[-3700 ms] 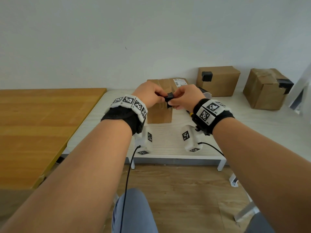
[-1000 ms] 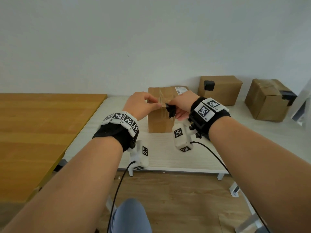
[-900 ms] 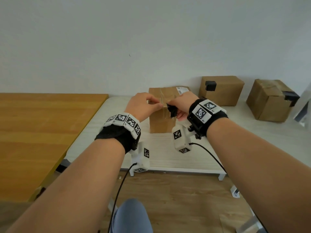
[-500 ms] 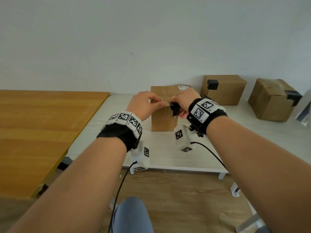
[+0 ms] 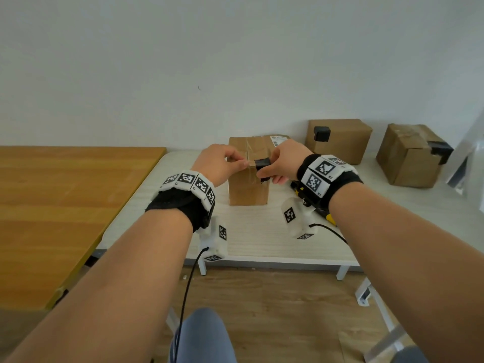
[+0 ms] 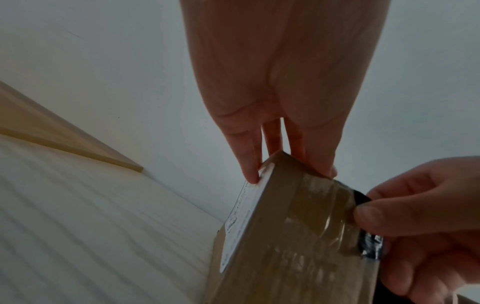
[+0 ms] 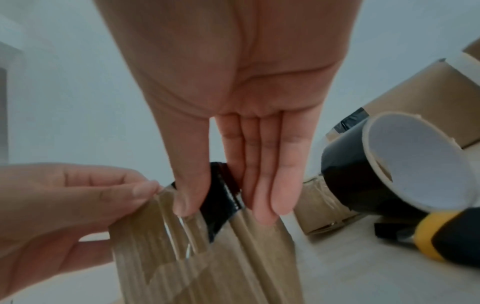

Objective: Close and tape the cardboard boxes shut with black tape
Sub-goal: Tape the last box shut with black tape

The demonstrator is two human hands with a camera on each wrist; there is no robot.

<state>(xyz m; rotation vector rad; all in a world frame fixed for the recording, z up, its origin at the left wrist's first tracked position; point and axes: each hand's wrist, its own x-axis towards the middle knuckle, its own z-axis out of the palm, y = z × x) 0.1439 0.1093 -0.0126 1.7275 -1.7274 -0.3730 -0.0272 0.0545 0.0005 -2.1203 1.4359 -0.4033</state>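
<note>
A small cardboard box [image 5: 247, 189] with old clear tape on it stands on the white table [image 5: 262, 239]. My left hand [image 5: 242, 162] grips the box's top front edge from the left, thumb and fingers curled on the cardboard. My right hand [image 5: 262, 172] pinches a short strip of black tape [image 5: 262, 162] folded over that same edge, at the seam. The left wrist view shows the box [image 6: 298, 236] with my fingers [image 6: 249, 164] on its top and the tape strip [image 6: 370, 244]. In the right wrist view the strip [image 7: 221, 197] sits between thumb and fingers.
Two more boxes, each with a black tape patch, stand at the back right [image 5: 340, 140] [image 5: 411, 158]. The black tape roll [image 7: 348, 181] on a black and yellow dispenser [image 5: 327, 216] lies just right of the box. A wooden table [image 5: 52, 205] adjoins on the left.
Both hands came down from in front of the box onto its top front edge. The tape strip hung crumpled from my right hand a second ago; now it lies over the edge.
</note>
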